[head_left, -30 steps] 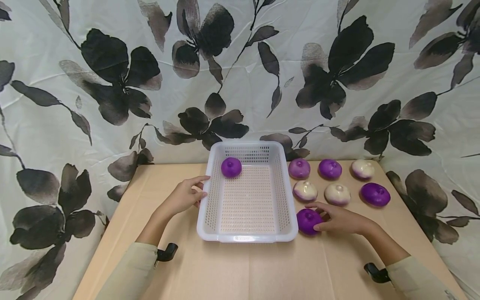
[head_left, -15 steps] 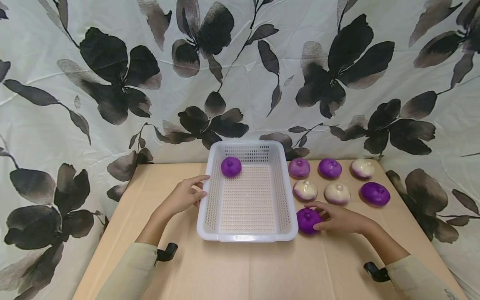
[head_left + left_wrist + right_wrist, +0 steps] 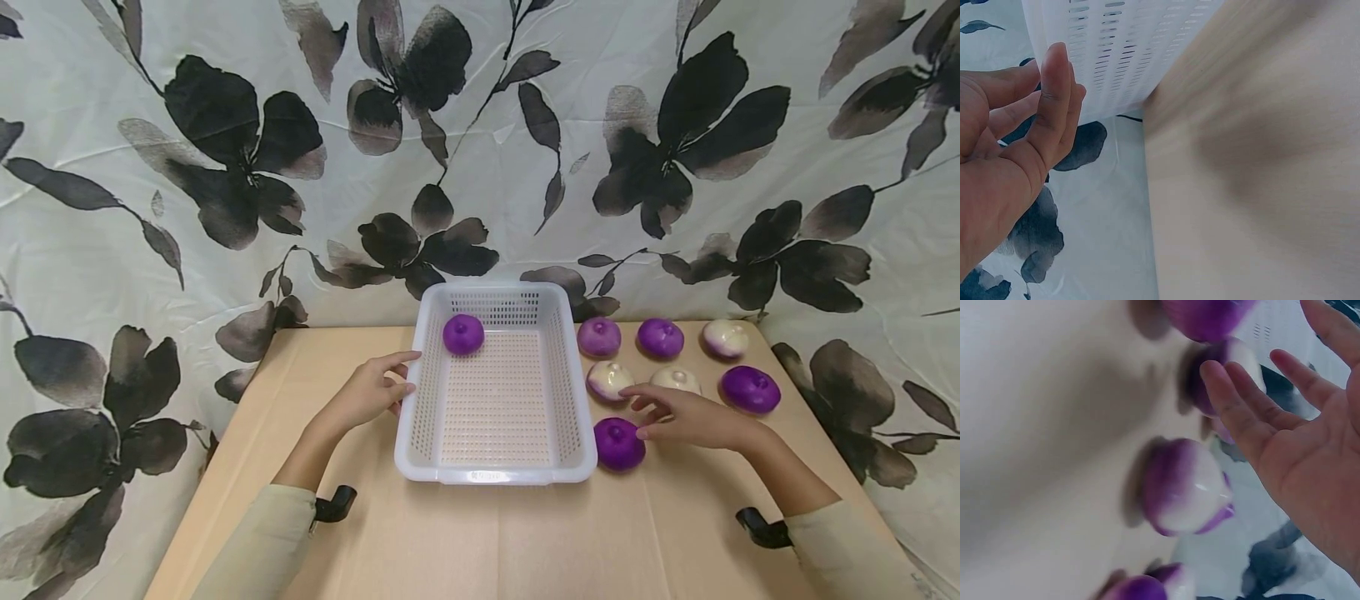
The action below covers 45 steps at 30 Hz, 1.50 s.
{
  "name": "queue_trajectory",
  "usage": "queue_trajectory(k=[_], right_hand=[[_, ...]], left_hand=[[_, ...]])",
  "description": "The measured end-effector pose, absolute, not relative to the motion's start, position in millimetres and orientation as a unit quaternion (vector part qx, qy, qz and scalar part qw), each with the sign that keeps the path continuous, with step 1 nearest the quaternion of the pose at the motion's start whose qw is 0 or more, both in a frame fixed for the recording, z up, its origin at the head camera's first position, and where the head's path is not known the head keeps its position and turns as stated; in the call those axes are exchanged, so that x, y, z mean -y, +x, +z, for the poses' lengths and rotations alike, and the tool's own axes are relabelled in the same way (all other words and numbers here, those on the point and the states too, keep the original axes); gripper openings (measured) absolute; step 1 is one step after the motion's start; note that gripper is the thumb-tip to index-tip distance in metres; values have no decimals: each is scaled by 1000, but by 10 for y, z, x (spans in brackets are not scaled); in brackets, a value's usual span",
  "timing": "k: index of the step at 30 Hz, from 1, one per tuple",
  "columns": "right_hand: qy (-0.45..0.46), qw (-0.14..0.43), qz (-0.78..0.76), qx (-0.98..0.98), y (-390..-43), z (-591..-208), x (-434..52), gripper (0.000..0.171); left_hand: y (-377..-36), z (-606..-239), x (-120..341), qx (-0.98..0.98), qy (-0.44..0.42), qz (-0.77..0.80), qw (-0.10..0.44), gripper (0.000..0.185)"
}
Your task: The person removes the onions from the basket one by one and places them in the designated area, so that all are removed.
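Basket (image 3: 420, 392): white perforated plastic, rectangular, mid-table. Contents: one solid purple onion (image 3: 462, 334), lying in the far left corner. The rest of its floor is bare mesh.

Onions outside the basket, all on the table (image 3: 480, 542) to its right, seven counted:
- Far row: pale purple onion (image 3: 598, 337), deep purple onion (image 3: 660, 337), mostly white onion (image 3: 725, 338).
- Middle row: white-and-purple onion (image 3: 606, 379), white onion (image 3: 675, 379) partly hidden behind my fingers, dark purple onion (image 3: 751, 389).
- Near row: single purple onion (image 3: 618, 444), just beside the basket's right wall.

Progress, as I judge it: one of eight is in, seven are left to move.

My left hand (image 3: 367, 392): fingers relaxed and extended, fingertips at the basket's left wall, gripping nothing; the left wrist view shows the fingers close against the slotted side.

My right hand (image 3: 686, 417): open, fingers spread, holding nothing. It hovers over the gap between the near purple onion and the middle row; whether a fingertip touches either, I cannot tell.
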State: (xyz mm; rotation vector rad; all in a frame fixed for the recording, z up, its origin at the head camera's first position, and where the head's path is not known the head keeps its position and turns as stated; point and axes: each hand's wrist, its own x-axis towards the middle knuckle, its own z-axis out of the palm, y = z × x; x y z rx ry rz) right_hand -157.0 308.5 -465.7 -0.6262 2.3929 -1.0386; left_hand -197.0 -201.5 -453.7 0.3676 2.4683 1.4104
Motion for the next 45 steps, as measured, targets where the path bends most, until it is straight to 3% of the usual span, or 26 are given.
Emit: queue_trajectory(k=[11, 22, 45], right_hand=[[-223, 189, -356, -888, -1804, -4109, -2990, 61], [-291, 144, -358, -875, -2103, -3748, -2595, 58], [-285, 189, -354, -870, -2819, -3754, -1511, 64]], left_hand=[[-1967, -4537, 2027, -855, 127, 484, 138, 57], [-1957, -4539, 2003, -859, 124, 478, 139, 57], [-1942, -4543, 2007, -857, 127, 480, 137, 56]])
